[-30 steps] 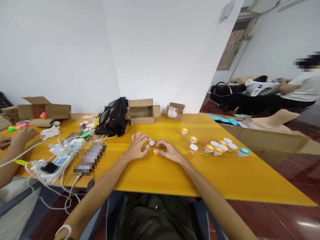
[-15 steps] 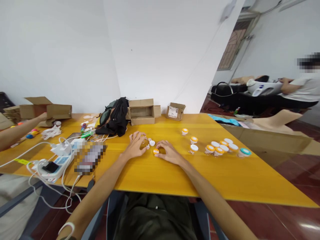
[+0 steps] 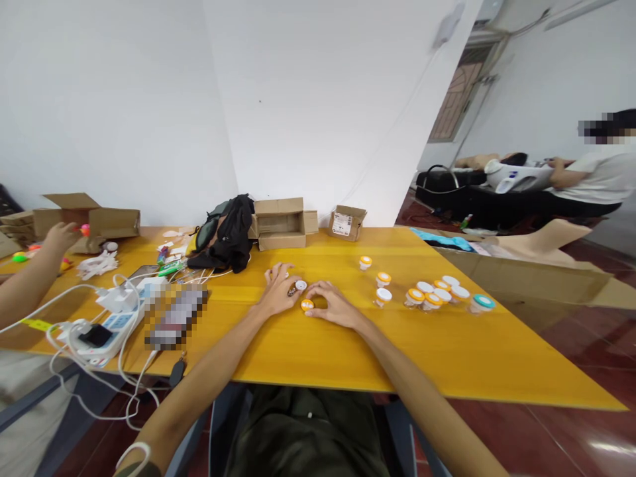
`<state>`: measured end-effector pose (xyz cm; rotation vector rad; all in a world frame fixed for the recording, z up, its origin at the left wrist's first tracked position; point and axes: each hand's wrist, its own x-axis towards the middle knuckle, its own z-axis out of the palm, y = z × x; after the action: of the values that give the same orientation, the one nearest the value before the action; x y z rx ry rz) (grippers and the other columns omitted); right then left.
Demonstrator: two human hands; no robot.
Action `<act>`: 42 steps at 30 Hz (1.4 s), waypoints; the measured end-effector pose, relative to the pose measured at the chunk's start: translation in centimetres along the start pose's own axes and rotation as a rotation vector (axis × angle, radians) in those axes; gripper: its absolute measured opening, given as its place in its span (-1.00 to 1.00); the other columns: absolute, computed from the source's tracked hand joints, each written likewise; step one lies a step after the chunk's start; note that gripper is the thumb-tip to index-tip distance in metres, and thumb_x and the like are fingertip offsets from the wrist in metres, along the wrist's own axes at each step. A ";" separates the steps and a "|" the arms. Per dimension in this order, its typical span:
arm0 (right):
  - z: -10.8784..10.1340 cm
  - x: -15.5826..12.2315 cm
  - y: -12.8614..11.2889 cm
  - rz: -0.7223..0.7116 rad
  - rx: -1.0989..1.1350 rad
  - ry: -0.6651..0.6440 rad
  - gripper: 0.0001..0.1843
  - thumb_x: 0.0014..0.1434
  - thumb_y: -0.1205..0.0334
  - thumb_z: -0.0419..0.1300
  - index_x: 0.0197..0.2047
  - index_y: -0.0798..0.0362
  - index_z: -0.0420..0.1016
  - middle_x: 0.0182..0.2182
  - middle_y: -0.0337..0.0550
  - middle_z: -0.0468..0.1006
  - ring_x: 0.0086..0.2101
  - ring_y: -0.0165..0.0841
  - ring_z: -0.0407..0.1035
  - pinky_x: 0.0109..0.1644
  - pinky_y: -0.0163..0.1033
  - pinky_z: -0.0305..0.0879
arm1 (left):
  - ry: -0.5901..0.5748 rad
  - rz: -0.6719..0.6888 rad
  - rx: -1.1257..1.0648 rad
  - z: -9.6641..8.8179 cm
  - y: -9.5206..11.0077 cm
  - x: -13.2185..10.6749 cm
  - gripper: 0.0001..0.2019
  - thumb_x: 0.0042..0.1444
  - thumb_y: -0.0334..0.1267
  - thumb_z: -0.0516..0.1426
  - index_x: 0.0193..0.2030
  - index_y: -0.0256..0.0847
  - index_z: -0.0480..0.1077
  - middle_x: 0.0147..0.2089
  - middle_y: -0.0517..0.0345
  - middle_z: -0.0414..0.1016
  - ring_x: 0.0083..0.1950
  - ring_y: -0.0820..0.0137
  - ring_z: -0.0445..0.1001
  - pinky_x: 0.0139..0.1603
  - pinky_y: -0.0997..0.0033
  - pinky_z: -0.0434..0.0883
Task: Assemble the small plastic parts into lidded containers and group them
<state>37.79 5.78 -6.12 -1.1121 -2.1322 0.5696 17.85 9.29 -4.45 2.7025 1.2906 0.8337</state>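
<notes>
My left hand is curled over small white pieces on the table, thumb and fingers closed around them. A white round piece shows at its fingertips; the smaller pieces beneath are mostly hidden. Just to the right, my right hand bends into a C, with thumb and index finger at a small orange-rimmed round lid with a white centre. The lid sits low by the table. Both hands are close together, fingertips facing.
Clear little jars with orange, white and teal lids stand to the right. Behind are an open cardboard box, a smaller box and a black bag. A power strip and phone lie left. Another person's arm reaches in.
My left hand has moved right and closed over the small white pieces. The right hand stays by the orange lid. At the far left, the other person's hand has shifted and holds a pink ball.
</notes>
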 end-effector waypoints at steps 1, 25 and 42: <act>0.0 0.0 0.0 0.002 0.004 -0.002 -0.75 0.00 0.15 0.41 -0.23 -0.08 0.51 -0.11 -0.14 0.51 -0.06 -0.16 0.36 0.08 0.03 0.23 | -0.008 0.003 -0.005 0.0 0.0 0.0 -0.81 0.12 -0.21 0.13 -0.14 -0.05 0.50 0.22 -0.01 0.25 0.25 0.02 0.07 0.15 -0.13 0.11; -1.8 -0.1 0.2 0.108 0.357 0.033 -0.74 0.04 0.26 0.22 -0.14 -0.04 0.46 -0.11 -0.15 0.57 -0.07 -0.22 0.42 -0.02 -0.09 0.34 | -0.031 0.099 -0.165 -1.7 1.9 -1.0 -0.86 0.09 -0.15 0.19 -0.22 -0.09 0.43 0.12 0.04 0.40 0.20 0.09 0.18 0.13 0.02 0.14; -0.8 0.6 -1.3 0.067 0.524 0.118 -0.62 0.09 -0.17 0.26 -0.28 -0.01 0.55 -0.30 -0.17 0.58 -0.24 -0.27 0.44 -0.11 -0.16 0.36 | -0.001 -0.049 -0.329 -1.4 1.9 -0.7 -0.74 0.27 -0.03 0.06 -0.25 -0.07 0.51 0.10 0.09 0.44 0.17 0.17 0.18 0.21 -0.01 0.13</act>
<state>37.41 5.66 -4.53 -0.8933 -1.7066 0.9986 18.19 7.22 -3.15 2.4054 1.1016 0.9442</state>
